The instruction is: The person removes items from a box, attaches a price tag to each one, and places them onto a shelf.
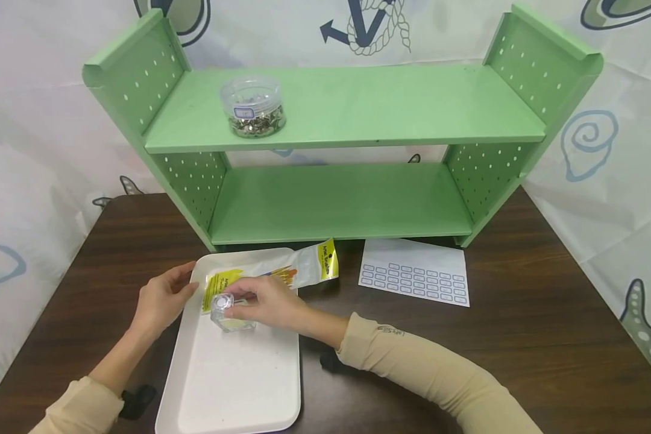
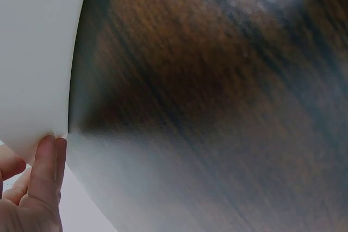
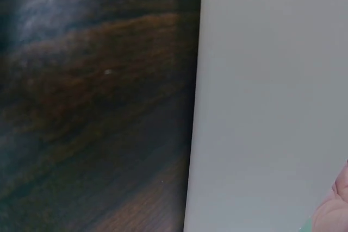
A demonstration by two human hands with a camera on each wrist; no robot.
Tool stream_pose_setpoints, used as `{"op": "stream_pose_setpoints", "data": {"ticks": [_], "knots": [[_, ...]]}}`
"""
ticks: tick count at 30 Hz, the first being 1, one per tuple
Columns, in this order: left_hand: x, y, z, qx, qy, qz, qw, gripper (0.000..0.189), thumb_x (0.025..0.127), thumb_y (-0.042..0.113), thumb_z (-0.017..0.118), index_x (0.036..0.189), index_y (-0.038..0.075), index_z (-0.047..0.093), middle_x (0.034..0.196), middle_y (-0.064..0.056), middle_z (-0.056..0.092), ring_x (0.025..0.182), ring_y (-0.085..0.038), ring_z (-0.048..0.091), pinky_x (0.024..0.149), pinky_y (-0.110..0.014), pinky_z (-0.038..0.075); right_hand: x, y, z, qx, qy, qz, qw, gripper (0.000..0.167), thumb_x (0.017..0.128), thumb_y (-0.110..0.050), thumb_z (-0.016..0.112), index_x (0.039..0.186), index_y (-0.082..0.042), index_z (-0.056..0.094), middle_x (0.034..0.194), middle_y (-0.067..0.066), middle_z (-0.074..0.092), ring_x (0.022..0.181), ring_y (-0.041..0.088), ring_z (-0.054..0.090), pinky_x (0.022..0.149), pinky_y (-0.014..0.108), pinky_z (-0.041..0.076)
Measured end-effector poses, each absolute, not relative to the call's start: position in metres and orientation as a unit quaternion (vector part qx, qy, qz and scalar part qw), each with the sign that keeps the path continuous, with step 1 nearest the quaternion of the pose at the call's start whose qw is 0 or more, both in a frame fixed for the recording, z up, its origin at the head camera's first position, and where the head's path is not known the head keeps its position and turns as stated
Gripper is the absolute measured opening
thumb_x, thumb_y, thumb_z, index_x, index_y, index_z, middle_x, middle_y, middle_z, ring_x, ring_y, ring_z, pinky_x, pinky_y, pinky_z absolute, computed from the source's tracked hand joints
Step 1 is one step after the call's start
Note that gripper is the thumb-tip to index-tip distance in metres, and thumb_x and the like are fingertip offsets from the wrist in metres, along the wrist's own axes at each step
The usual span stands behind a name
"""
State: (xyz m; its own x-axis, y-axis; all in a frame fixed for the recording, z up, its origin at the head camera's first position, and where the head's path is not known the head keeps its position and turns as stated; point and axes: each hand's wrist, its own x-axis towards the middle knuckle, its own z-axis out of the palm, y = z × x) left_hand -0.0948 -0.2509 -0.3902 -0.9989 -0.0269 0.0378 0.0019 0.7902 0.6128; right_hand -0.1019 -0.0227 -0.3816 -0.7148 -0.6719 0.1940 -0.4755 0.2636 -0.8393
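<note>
Brown wooden bench [image 1: 92,271]: bears white rectangular tray [image 1: 239,386], left grip [image 1: 161,299] pinching its rim.
Clear faceted glass bottle [image 1: 232,323]: over tray, clamped by right grip [image 1: 267,301]; smooth sides could slip.
Yellow-printed packet [image 1: 308,266]: could snag it.

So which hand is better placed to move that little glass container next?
Probably the right hand: it grips the glass container. The left hand holds the edge of the tray, farther from the container.
</note>
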Motion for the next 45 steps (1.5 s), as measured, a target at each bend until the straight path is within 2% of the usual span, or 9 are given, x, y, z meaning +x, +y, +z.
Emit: {"op": "stream_pose_setpoints", "data": {"ticks": [16, 26, 30, 35, 41, 45], "knots": [[-0.096, -0.250, -0.393, 0.013, -0.945, -0.326, 0.016, 0.044, 0.092, 0.009, 0.057, 0.133, -0.006, 0.047, 0.122, -0.030, 0.056, 0.105, -0.043, 0.059, 0.075, -0.045, 0.054, -0.100, -0.021, -0.378, -0.359, 0.796, -0.480, 0.086, 0.026, 0.085, -0.014, 0.070, 0.109, -0.005, 0.067, 0.102, 0.004, 0.072, 0.093, 0.002, 0.063, 0.082, 0.007, 0.045], [-0.095, -0.250, -0.393, 0.014, -0.946, -0.324, 0.022, 0.044, 0.092, 0.008, 0.057, 0.132, -0.006, 0.048, 0.121, -0.030, 0.057, 0.102, -0.042, 0.060, 0.071, -0.041, 0.055, -0.095, -0.005, -0.360, -0.327, 0.762, -0.550, 0.103, 0.027, 0.083, -0.006, 0.070, 0.109, 0.001, 0.066, 0.103, 0.012, 0.070, 0.092, 0.009, 0.064, 0.080, 0.012, 0.049], [-0.095, -0.250, -0.393, 0.013, -0.946, -0.323, 0.027, 0.044, 0.091, 0.007, 0.056, 0.132, -0.007, 0.048, 0.120, -0.030, 0.058, 0.101, -0.042, 0.061, 0.067, -0.038, 0.056, -0.092, 0.011, -0.351, -0.323, 0.748, -0.571, 0.100, 0.027, 0.083, -0.004, 0.069, 0.109, 0.003, 0.066, 0.104, 0.015, 0.069, 0.092, 0.014, 0.065, 0.078, 0.014, 0.051], [-0.096, -0.250, -0.393, 0.013, -0.947, -0.320, 0.028, 0.043, 0.091, 0.007, 0.056, 0.132, -0.007, 0.048, 0.120, -0.030, 0.058, 0.101, -0.042, 0.061, 0.068, -0.039, 0.056, -0.089, 0.041, -0.343, -0.313, 0.730, -0.600, 0.099, 0.027, 0.083, -0.002, 0.068, 0.110, 0.004, 0.065, 0.106, 0.016, 0.068, 0.095, 0.018, 0.066, 0.078, 0.020, 0.054], [-0.096, -0.251, -0.392, 0.018, -0.947, -0.320, 0.021, 0.044, 0.092, 0.008, 0.055, 0.133, -0.006, 0.047, 0.123, -0.030, 0.056, 0.104, -0.042, 0.060, 0.070, -0.040, 0.056, -0.085, 0.086, -0.341, -0.300, 0.736, -0.604, 0.061, 0.027, 0.082, 0.001, 0.068, 0.109, 0.006, 0.064, 0.103, 0.020, 0.067, 0.092, 0.027, 0.067, 0.075, 0.026, 0.056], [-0.096, -0.251, -0.391, 0.018, -0.946, -0.323, 0.020, 0.045, 0.092, 0.008, 0.055, 0.134, -0.005, 0.046, 0.124, -0.030, 0.055, 0.104, -0.043, 0.060, 0.069, -0.039, 0.056, -0.080, 0.118, -0.343, -0.265, 0.760, -0.591, 0.044, 0.028, 0.081, 0.000, 0.069, 0.108, 0.005, 0.064, 0.101, 0.018, 0.068, 0.091, 0.026, 0.066, 0.075, 0.028, 0.056]]}}
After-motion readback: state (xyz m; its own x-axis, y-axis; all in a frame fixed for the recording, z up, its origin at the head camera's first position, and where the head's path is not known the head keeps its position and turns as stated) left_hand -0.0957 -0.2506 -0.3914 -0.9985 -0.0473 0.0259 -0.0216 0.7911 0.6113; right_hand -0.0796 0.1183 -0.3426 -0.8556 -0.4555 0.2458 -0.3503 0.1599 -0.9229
